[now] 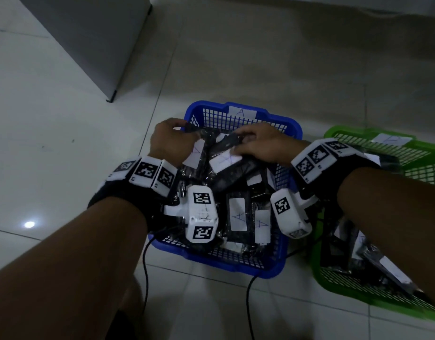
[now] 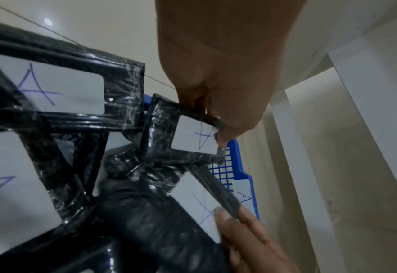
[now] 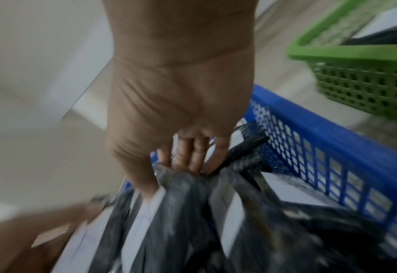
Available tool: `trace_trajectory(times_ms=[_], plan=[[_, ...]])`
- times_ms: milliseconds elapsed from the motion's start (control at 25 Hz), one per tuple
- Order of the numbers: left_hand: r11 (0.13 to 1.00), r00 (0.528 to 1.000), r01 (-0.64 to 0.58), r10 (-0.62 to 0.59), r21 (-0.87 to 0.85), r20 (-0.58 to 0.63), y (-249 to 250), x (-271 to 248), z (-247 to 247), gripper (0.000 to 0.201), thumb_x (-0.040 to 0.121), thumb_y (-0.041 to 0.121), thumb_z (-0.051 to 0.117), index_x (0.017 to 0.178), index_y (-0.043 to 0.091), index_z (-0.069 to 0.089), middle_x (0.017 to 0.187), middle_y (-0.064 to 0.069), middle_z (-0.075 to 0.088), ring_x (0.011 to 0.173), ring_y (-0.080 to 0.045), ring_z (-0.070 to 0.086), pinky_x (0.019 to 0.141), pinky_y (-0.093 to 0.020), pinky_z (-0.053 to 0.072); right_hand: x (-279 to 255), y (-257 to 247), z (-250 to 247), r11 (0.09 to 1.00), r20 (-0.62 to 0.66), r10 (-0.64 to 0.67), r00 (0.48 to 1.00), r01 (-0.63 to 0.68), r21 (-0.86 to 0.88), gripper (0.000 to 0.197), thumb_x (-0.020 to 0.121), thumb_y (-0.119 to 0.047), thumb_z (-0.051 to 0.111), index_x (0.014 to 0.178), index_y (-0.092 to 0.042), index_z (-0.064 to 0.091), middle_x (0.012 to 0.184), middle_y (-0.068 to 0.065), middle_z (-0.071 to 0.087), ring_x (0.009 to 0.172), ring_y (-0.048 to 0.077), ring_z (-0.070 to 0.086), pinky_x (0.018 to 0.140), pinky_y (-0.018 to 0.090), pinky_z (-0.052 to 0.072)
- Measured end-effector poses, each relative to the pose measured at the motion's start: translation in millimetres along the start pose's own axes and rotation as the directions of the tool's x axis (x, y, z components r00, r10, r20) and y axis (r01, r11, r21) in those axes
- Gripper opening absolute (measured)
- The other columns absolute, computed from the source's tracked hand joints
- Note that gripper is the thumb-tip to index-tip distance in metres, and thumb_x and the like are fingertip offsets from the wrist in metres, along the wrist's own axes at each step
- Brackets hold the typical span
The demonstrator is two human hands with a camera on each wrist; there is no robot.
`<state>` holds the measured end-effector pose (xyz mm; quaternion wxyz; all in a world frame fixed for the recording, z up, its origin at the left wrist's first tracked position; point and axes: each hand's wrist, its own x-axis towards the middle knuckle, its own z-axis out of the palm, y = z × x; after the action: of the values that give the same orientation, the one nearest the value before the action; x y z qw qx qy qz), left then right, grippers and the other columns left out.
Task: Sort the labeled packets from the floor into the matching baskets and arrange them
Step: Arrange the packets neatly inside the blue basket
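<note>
We were arranging packets in the blue basket marked A. Our left hand pinched one A packet; our right hand gripped another packet. Next, we judged, both needed laying flat.

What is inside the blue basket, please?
The blue basket holds a loose pile of black wrapped packets with white labels marked A. Both hands, left and right, cover some. The basket's bottom is hidden.

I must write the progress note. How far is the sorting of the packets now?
Done: no packets show on the floor; the blue basket is full of A packets, the green basket holds more. In hand: the left hand pinches one A packet; the right hand grips another packet. Left: arranging them.
</note>
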<state>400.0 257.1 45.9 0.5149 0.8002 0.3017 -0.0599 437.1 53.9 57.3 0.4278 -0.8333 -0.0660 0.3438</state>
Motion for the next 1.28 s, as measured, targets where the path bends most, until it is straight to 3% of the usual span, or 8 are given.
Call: trace_trajectory(times_ms=[120,280,360,480,600,800,1040,1280], plan=[[0.995,0.997,-0.001,-0.007,-0.103,-0.074,1,-1,1,0.036,0.066,0.032,0.078,0.098,0.020,0.070,0.090,-0.008,0.074,0.079,-0.027,0.070,0.078,-0.039,0.059,9,5,-7,0.955,-0.265,0.056,0.963,0.025,0.295,0.016,0.084,-0.010,0.072,0.086,-0.026,0.067,0.095,0.007,0.073,0.083,0.021,0.072,0.078,0.035,0.061],[0.971,0.994,0.065,-0.083,-0.230,-0.069,-6,-3,-1,0.042,0.048,0.040,0.080,0.083,0.019,0.067,0.082,-0.009,0.075,0.076,-0.029,0.073,0.076,-0.048,0.060,30,13,6,0.866,-0.362,0.179,0.915,0.028,0.498,0.013,0.081,-0.008,0.074,0.092,-0.014,0.068,0.093,0.011,0.074,0.083,0.026,0.074,0.076,0.046,0.061],[0.957,0.991,0.113,-0.129,-0.267,-0.045,-9,-3,1,0.047,0.043,0.041,0.082,0.080,0.017,0.065,0.080,-0.010,0.075,0.075,-0.030,0.073,0.076,-0.048,0.060,36,14,16,0.915,-0.365,0.131,0.922,0.030,0.403,0.010,0.084,-0.010,0.070,0.089,-0.018,0.071,0.086,0.003,0.075,0.080,0.019,0.073,0.078,0.040,0.061],[0.945,0.989,0.134,-0.148,-0.299,-0.026,-8,-5,1,0.038,0.051,0.033,0.082,0.079,0.017,0.062,0.083,-0.014,0.074,0.075,-0.032,0.073,0.075,-0.048,0.060,35,12,21,0.996,-0.414,-0.086,0.906,0.073,-0.048,0.016,0.090,-0.019,0.063,0.074,-0.022,0.066,0.065,-0.015,0.068,0.066,-0.001,0.065,0.071,0.021,0.057],[0.933,0.987,0.137,-0.156,-0.333,-0.031,-6,-7,3,0.031,0.058,0.028,0.077,0.083,0.017,0.062,0.087,-0.016,0.073,0.077,-0.032,0.073,0.072,-0.046,0.061,30,22,11,0.944,-0.427,-0.142,0.893,-0.007,-0.330,0.018,0.090,-0.021,0.055,0.100,-0.014,0.069,0.095,0.001,0.071,0.087,0.019,0.066,0.080,0.035,0.057],[0.939,0.986,0.153,-0.167,-0.308,-0.019,-4,-1,18,0.027,0.061,0.027,0.073,0.083,0.021,0.060,0.089,-0.015,0.072,0.077,-0.031,0.073,0.071,-0.046,0.061,24,44,6,0.855,-0.247,-0.089,0.965,-0.053,-0.515,0.038,0.073,-0.029,0.068,0.110,-0.021,0.062,0.106,0.005,0.062,0.098,0.025,0.061,0.083,0.039,0.055],[0.921,0.986,0.163,-0.164,-0.355,0.027,-6,-3,31,0.037,0.059,0.024,0.068,0.094,0.020,0.058,0.102,-0.015,0.070,0.088,-0.029,0.072,0.076,-0.044,0.061,21,47,-8,0.819,-0.221,0.020,0.975,-0.143,-0.556,0.058,0.081,-0.031,0.074,0.131,-0.016,0.049,0.128,0.013,0.047,0.112,0.032,0.052,0.093,0.040,0.048],[0.932,0.988,0.152,-0.157,-0.329,0.011,-7,-3,33,0.041,0.065,0.033,0.078,0.100,0.016,0.066,0.103,-0.012,0.071,0.088,-0.028,0.072,0.073,-0.041,0.061,15,45,-16,0.878,-0.372,-0.134,0.919,-0.064,-0.474,0.036,0.085,-0.030,0.069,0.115,-0.014,0.057,0.106,0.009,0.064,0.094,0.028,0.062,0.075,0.031,0.049]])
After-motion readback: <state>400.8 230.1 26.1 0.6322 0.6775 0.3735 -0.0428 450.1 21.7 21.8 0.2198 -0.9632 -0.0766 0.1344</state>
